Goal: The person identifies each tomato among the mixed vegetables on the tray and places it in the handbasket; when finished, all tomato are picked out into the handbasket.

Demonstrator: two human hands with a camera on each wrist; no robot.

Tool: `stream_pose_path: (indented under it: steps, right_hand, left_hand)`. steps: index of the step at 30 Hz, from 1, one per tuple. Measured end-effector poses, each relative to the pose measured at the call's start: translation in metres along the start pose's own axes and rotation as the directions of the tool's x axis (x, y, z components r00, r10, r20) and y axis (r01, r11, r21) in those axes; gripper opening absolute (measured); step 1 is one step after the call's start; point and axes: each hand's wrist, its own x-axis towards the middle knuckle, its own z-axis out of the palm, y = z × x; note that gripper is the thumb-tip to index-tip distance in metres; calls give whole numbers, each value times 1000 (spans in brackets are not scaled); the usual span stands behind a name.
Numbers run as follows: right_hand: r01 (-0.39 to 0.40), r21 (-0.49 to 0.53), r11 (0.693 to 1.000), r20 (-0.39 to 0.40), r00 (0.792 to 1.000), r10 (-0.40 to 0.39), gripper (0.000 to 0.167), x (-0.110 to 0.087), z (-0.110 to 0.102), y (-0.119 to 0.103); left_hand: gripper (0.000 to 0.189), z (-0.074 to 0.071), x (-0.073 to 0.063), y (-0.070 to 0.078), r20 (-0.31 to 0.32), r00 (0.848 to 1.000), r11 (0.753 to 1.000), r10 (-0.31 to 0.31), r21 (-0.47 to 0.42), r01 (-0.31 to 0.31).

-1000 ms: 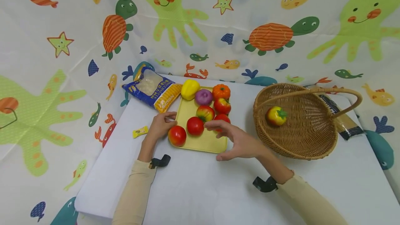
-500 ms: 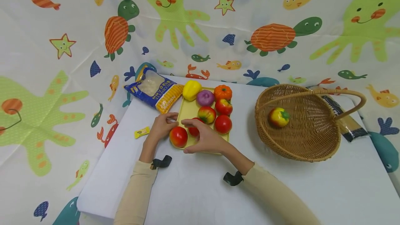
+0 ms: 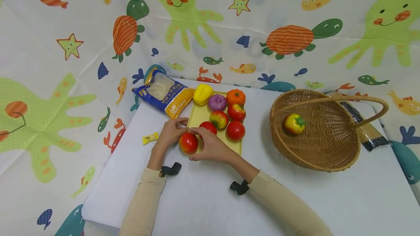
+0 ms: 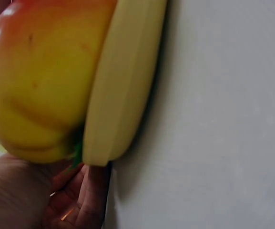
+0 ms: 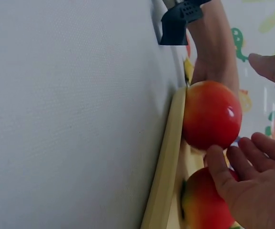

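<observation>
A glossy red-and-yellow fruit (image 3: 188,143) sits at the near left corner of the yellow tray (image 3: 235,146). My right hand (image 3: 213,145) is beside it, thumb and fingers spread apart. In the right wrist view, the fingertips (image 5: 217,155) lie at the fruit's surface while the thumb (image 5: 270,67) stands away from it. My left hand (image 3: 172,132) holds the tray's left edge, its curled fingers (image 4: 96,200) partly hidden behind the rim in the left wrist view. Another red fruit (image 3: 208,127) is partly covered by my right hand.
The tray also bears a yellow pepper (image 3: 203,94), a purple onion (image 3: 217,102), a small orange pumpkin (image 3: 236,97) and several red fruits. A wicker basket (image 3: 331,134) with one fruit (image 3: 294,124) stands right. A pasta bag (image 3: 164,94) and yellow packet (image 3: 150,138) lie left.
My right hand has moved left across the tray, from over the right-hand fruits to the near left fruit. My left hand has stayed at the tray's edge.
</observation>
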Motion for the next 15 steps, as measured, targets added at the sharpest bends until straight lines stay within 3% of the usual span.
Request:
stream_pose_path:
  steps: [15]
  right_hand:
    - [50, -89, 995, -31, 998, -53, 75, 18, 13, 3]
  left_hand:
    - [45, -2, -2, 2, 4, 1000, 1000, 14, -17, -14]
